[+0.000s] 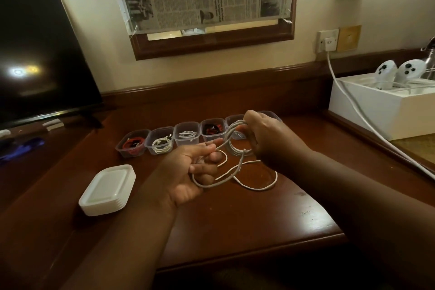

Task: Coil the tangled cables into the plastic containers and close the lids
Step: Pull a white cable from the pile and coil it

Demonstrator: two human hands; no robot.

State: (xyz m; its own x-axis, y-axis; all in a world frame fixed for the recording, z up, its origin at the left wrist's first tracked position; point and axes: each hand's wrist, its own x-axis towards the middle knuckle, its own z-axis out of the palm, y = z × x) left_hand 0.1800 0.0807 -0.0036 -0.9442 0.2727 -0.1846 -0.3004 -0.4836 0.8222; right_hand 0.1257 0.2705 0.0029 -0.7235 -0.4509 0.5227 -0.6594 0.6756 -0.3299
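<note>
Wooden desk (pixel 235 219), open tubs (pixel 186 133) lining the back. Right hand (pixel 266 139) is gripping the cable (pixel 235 146) coil above it; left hand (pixel 188 172), fingers loosely curled, is feeding slack. Best keeping loops even, tub-sized.

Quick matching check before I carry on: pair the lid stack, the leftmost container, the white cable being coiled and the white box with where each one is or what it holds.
Things:
1. lid stack
2. leftmost container
3. white cable
4. white box

Place or state:
A. holds red and black cable
B. far right, with two white controllers inside
C. on the table, left of the left hand
D. partly looped in the right hand, the rest trailing on the table

Pairs: 1-C, 2-A, 3-D, 4-B
</note>
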